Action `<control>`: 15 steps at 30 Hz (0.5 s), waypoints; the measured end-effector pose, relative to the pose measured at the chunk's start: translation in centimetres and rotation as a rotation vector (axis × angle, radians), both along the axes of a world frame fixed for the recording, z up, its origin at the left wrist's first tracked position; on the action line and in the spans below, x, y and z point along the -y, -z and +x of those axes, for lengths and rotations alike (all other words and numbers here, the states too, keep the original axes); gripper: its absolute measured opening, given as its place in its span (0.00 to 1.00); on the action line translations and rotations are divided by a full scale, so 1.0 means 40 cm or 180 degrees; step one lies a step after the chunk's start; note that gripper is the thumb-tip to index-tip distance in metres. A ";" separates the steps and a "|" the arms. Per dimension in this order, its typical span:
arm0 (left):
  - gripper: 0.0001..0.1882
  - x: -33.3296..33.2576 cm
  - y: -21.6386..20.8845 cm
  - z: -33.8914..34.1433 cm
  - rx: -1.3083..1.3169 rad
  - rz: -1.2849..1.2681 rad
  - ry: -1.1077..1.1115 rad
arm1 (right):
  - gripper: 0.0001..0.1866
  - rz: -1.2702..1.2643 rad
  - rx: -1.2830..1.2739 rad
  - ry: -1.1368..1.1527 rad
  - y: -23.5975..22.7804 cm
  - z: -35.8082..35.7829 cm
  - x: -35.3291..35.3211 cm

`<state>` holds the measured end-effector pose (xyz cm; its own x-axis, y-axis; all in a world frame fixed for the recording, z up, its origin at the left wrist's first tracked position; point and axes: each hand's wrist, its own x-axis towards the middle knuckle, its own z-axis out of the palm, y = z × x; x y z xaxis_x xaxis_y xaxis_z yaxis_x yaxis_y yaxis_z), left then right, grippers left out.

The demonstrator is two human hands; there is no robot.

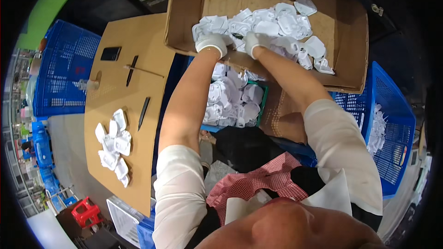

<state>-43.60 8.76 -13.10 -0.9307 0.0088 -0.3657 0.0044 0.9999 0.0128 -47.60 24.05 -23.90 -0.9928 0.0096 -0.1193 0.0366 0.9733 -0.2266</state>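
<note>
White plastic parts (277,20), brown cardboard box (341,23), blue crates (392,124).

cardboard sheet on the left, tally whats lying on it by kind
On the cardboard sheet:
phone: 1
dark slim tools: 2
thin stick: 1
pile of white plastic parts: 1
small pale bottle-like item at its left edge: 1
Total: 6

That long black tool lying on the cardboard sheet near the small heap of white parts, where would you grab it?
Probably around the middle of the black tool, coming straight down from above. It lies flat and alone on the cardboard sheet, slim and straight, with bare board either side for fingers. The white parts sit apart from it.
</note>
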 end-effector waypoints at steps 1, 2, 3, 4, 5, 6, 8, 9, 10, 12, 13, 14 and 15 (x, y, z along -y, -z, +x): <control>0.21 0.013 0.030 -0.019 -0.0072 -0.0016 -0.0102 | 0.14 -0.0156 0.0031 0.0035 -0.011 0.013 0.012; 0.21 0.005 0.044 -0.030 -0.0143 -0.0013 -0.0173 | 0.13 -0.0195 0.0156 0.0048 -0.039 0.029 0.005; 0.21 -0.001 0.056 -0.046 -0.0150 0.0013 -0.0134 | 0.13 -0.0144 0.0316 0.0007 -0.045 0.024 0.006; 0.21 -0.020 0.054 -0.051 -0.0034 0.0075 -0.0293 | 0.14 -0.0094 0.0481 0.0002 -0.052 0.022 -0.004; 0.20 -0.036 0.052 -0.059 0.0087 0.0130 -0.0453 | 0.14 -0.0073 0.0481 0.0074 -0.058 0.023 -0.013; 0.20 -0.049 0.057 -0.070 0.0093 0.0151 -0.0385 | 0.14 -0.0213 0.0374 0.0119 -0.063 0.024 -0.023; 0.20 -0.041 0.073 -0.078 0.0128 0.0061 -0.0607 | 0.14 -0.0380 0.0272 0.0164 -0.094 0.043 -0.016; 0.21 -0.040 0.080 -0.081 0.0150 -0.0018 -0.0550 | 0.14 -0.0761 -0.0061 0.0265 -0.111 0.053 -0.019; 0.21 -0.054 0.066 -0.078 0.0149 -0.0016 -0.0490 | 0.14 -0.1125 -0.0411 0.0391 -0.137 0.059 -0.036; 0.26 -0.082 0.005 -0.042 0.0253 0.0198 -0.0089 | 0.15 -0.1341 -0.0441 0.0523 -0.192 0.069 -0.091; 0.29 -0.091 -0.074 0.001 0.0230 0.0537 0.0034 | 0.15 -0.1531 -0.0529 0.0312 -0.234 0.085 -0.124; 0.29 -0.066 -0.084 0.036 0.0218 0.0489 -0.0007 | 0.15 -0.1735 -0.0606 0.0079 -0.277 0.112 -0.148; 0.28 -0.039 -0.080 0.066 0.0078 0.1583 -0.0449 | 0.16 -0.2071 -0.0713 0.0187 -0.312 0.148 -0.183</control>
